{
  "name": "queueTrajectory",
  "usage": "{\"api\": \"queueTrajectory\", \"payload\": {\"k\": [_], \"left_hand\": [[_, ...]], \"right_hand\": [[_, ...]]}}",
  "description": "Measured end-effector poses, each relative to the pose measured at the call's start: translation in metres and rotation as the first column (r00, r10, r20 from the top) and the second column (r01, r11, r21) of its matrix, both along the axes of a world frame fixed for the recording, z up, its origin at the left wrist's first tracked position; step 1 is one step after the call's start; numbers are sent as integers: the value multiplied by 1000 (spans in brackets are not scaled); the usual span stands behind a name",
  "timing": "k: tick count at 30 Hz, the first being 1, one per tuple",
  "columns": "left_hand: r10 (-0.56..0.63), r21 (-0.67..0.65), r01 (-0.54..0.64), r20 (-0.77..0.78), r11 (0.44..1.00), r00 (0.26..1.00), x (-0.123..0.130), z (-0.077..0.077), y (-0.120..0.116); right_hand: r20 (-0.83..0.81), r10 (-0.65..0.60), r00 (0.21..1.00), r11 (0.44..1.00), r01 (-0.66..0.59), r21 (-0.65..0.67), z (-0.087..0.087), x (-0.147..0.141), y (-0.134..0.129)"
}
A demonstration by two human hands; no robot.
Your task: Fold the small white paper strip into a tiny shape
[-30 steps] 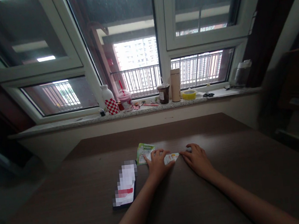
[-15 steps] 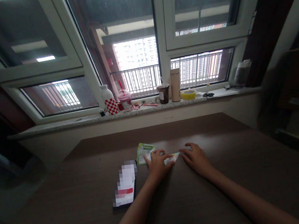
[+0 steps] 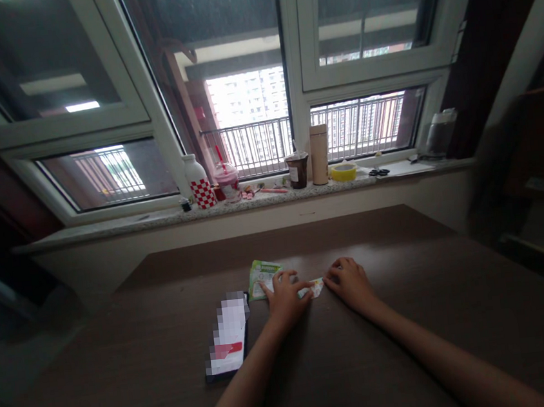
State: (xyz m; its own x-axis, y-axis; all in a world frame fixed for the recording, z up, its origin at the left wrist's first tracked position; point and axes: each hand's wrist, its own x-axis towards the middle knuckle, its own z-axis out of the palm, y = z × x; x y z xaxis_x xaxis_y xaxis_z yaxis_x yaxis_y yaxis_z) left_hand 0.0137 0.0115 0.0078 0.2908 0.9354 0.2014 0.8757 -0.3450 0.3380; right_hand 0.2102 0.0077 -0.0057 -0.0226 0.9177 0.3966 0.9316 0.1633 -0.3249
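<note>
A small pale printed paper [image 3: 316, 287] lies on the brown table between my two hands. The thumb and index finger of my left hand [image 3: 286, 298] press on its left part, and the fingers are spread. At the paper's right tip, my right hand [image 3: 351, 280] has its fingertips bent together, pinching or touching the corner. A green and white printed packet [image 3: 263, 275] lies flat behind my left hand, partly covered by its fingers. To the left of my left forearm a phone [image 3: 228, 337] rests with its lit screen up.
Beyond the table [image 3: 276, 242] runs a stone windowsill [image 3: 157, 222]. On it stand a checkered white bottle [image 3: 200, 182], a pink drink cup [image 3: 228, 183], a dark drink cup [image 3: 298, 170], a beige flask [image 3: 319, 155], yellow tape [image 3: 343, 172] and black scissors [image 3: 378, 171].
My right hand has shifted slightly left onto the paper's tip, its fingers drawn closer together. The tip of the paper looks shorter or folded in. My left hand has moved slightly left.
</note>
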Motion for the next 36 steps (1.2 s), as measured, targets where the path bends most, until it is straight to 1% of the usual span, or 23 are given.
{"api": "queueTrajectory", "payload": {"k": [3,6,9,15,23,28,36], "left_hand": [[17,14,-17,-13,1000,1000,0,1,-2],[31,26,-30,-31,999,999,0,0,-3],[35,38,-34,-44,999,998,0,0,-3],[50,20,-49,-51,999,997,1,-1,-2],[57,4,-57,-53,998,997,1,-4,-1],[64,3,-64,-45,998,997,2,-3,-2],[61,-23,-62,-42,998,997,2,0,-4]], "right_hand": [[22,-16,1000,1000,16,8,-1,-3,1],[18,-45,999,999,45,-13,0,-4,3],[16,-57,998,998,58,-36,4,-5,3],[-6,-74,997,995,73,-75,10,-7,1],[-40,-96,995,992,92,-82,5,-8,-2],[-58,-80,995,995,77,-60,2,-9,-6],[-40,-69,997,996,66,-60,5,-10,-10]]}}
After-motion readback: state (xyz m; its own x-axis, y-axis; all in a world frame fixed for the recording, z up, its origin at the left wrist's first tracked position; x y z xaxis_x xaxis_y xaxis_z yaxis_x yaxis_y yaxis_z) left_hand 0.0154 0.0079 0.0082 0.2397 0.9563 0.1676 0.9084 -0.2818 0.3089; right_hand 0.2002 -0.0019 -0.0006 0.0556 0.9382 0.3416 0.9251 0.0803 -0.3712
